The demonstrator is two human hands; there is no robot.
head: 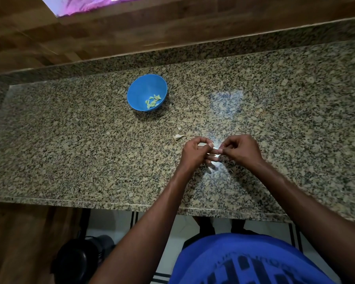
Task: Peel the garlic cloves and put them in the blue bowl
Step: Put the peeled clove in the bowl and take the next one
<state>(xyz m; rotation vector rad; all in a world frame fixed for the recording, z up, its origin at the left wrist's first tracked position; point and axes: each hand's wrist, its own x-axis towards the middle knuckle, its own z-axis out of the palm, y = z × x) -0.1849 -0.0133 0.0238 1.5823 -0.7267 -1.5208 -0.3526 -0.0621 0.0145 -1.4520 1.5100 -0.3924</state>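
A blue bowl [135, 93] stands on the granite counter, left of centre and toward the back, with several peeled garlic cloves [153, 101] lying in it. Nearer the front edge my left hand [194, 152] and my right hand [241, 149] meet fingertip to fingertip over the counter. Between them they pinch a small pale garlic clove [213, 153], mostly hidden by the fingers and washed out by a light glare. One unpeeled clove [178, 136] lies on the counter just left of my left hand.
The granite counter [90, 160] has a raised back ledge and a wooden wall behind it. Small bits of garlic skin [108, 133] lie scattered on the stone. A dark round object [78, 261] sits on the floor under the counter's front edge.
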